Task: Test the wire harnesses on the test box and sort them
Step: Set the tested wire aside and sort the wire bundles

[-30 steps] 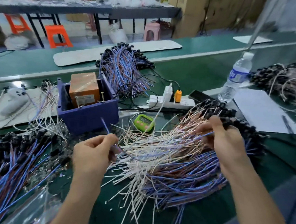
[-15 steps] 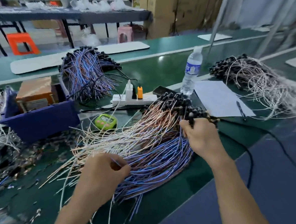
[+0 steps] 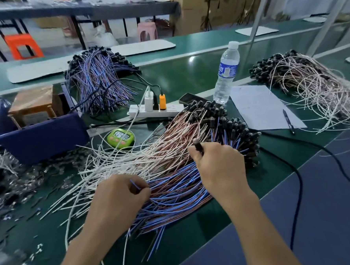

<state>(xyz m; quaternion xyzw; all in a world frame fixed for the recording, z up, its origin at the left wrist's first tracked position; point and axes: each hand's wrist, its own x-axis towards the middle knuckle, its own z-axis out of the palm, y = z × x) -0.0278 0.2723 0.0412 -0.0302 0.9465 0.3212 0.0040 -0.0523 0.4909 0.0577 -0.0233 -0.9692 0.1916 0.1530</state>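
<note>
Here, a big pile of wire harnesses [image 3: 171,149] is lying on the green table [image 3: 187,76], under both hands. The right hand [image 3: 219,168] is gripping one black connector [image 3: 198,146] at the pile's right side. The left hand [image 3: 120,195] is pinching a blue wire [image 3: 134,185]. A green timer [image 3: 120,136] and a blue bin [image 3: 39,138] are sitting just behind, and a water bottle [image 3: 226,71] is standing farther back.

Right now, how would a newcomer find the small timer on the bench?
Start at the dark blue bin on the left. Just right of it, in front of the white power strip, lies the timer. It alone is lime-green with orange buttons.
</note>
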